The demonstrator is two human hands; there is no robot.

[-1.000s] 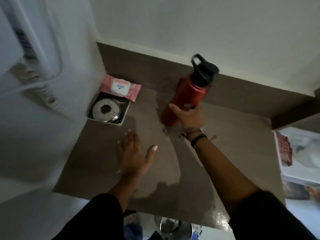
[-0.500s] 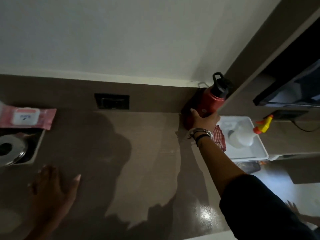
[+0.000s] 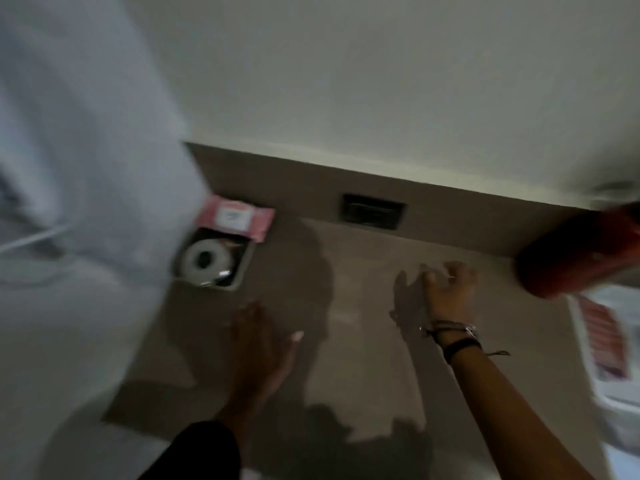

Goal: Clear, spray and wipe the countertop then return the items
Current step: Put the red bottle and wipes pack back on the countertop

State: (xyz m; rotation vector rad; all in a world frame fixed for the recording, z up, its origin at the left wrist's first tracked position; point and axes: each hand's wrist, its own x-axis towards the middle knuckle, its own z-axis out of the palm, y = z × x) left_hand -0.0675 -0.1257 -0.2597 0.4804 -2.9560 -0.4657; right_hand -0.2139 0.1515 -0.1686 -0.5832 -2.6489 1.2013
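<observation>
Item: brown bench (image 3: 363,341), surface dim and bare across its middle, taken here as the landmark for all that follows. At its far left corner, against the back wall: a pink wipes pack (image 3: 235,218), lying flat with its long axis along the back edge, and just in front of it, touching or nearly so, a small square tray (image 3: 242,268) holding a white roll (image 3: 206,261). At its far right end: a red bottle (image 3: 581,254), blurred and cut by the frame edge, so whether it stands upright or leans cannot be told. Beyond the right edge: a white bin (image 3: 609,386) with a red-patterned cloth (image 3: 604,341) in it (detail lost to motion blur). Set in the back upstand, about mid-length: a dark socket plate (image 3: 374,211). Left hand (image 3: 259,344): flat over the bench left of centre, fingers spread, holding nothing. Right hand (image 3: 446,292): above the bench right of centre, fingers loosely curled and parted, empty, apart from the bottle. Relation governing the coming move: the pack and tray lie ahead and to the left of both hands, and the left hand is plainly the nearer; the bottle lies right of the right hand. Judgement: these look like returned items, so the task seems near its close.
</observation>
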